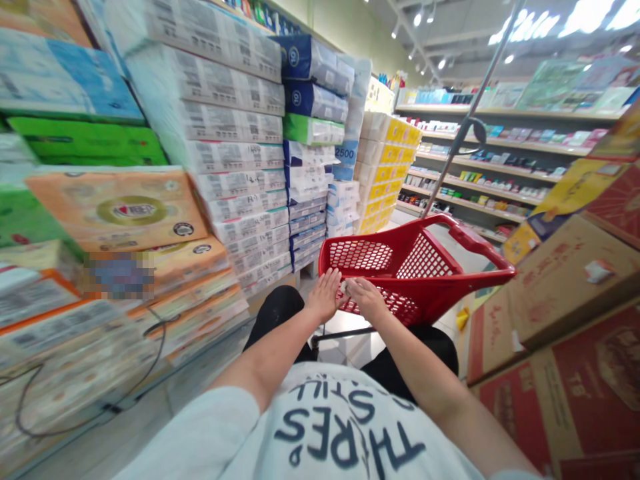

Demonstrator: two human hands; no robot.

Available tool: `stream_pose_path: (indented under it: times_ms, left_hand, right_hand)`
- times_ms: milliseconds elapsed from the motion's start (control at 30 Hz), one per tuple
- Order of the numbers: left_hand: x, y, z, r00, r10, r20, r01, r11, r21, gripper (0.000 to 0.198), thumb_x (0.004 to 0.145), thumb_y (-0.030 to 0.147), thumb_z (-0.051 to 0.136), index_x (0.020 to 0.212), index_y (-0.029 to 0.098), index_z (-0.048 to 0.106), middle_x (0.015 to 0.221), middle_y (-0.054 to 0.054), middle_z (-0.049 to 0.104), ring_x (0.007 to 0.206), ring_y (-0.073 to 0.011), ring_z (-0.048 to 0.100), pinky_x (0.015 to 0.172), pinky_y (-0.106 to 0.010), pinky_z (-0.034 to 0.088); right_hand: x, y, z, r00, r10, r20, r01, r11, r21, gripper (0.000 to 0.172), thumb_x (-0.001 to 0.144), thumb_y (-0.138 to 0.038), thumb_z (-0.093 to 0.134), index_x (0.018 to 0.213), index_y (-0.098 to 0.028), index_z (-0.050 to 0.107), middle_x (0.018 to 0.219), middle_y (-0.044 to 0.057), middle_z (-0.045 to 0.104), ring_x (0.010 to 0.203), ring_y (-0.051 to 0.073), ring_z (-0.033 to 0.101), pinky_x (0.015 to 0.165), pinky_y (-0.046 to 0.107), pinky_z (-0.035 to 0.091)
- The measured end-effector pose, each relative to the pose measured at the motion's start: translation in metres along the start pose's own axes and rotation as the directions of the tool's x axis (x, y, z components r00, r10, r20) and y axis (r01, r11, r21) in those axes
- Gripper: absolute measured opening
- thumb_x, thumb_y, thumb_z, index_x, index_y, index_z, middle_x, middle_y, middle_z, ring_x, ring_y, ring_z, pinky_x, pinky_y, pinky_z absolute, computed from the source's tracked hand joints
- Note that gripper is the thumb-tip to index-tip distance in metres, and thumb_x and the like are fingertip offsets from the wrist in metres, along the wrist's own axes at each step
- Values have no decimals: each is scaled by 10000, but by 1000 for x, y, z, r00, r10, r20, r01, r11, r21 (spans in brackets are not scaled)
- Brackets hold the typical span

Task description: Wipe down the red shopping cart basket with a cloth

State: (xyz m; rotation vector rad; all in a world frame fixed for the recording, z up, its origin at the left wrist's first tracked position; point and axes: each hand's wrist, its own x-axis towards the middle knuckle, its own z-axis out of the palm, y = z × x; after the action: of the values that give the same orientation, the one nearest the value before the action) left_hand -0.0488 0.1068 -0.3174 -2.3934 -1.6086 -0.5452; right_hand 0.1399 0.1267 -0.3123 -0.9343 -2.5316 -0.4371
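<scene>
A red plastic shopping cart [435,293] with mesh sides stands just ahead of me, its handle toward the right. My left hand [325,293] rests at the near left rim of the basket, palm down, fingers stretched out. Beside it, my right hand [365,298] is at the same rim with its fingers bent and drawn together. Something small and pale shows between the two hands, near the right fingertips; what it is cannot be made out.
Tall stacks of wrapped paper packs [235,120] rise on the left, with orange tissue packs [130,210] nearer. Cardboard boxes [565,287] are piled on the right. Stocked shelves [510,143] stand behind the cart. A metal pole [463,127] slants upward beyond the basket.
</scene>
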Motion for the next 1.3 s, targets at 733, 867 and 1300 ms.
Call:
stream_pose_path:
  times_ms: [733, 867, 1300]
  left_hand:
    - [14, 0, 7, 999, -26, -40, 29, 996, 87, 734, 925, 528, 375, 1446, 20, 280, 1528, -188, 272, 1439, -302, 184, 1175, -430, 209]
    - [14, 0, 8, 998, -19, -62, 24, 997, 74, 715, 926, 531, 375, 1440, 41, 298, 1514, -187, 307, 1429, -301, 221, 1159, -437, 243]
    - [18, -1, 1, 999, -32, 6, 32, 997, 74, 722, 930, 529, 375, 1417, -2, 329, 1487, -210, 347, 1416, -331, 244, 1156, -437, 256]
  right_hand:
    - [-5, 7, -17, 992, 120, 30, -121, 992, 22, 272, 937, -181, 444, 1066, -197, 683, 1254, 69, 600, 1164, 214, 467, 983, 332, 425]
    - [-14, 8, -9, 984, 142, 111, -146, 989, 32, 241, 903, -159, 494, 916, -211, 728, 1121, 67, 667, 1065, 217, 524, 869, 330, 483]
    - [-18, 15, -15, 968, 236, 82, -240, 970, 42, 191, 882, -163, 542, 786, -199, 704, 1001, 55, 690, 965, 202, 547, 821, 304, 464]
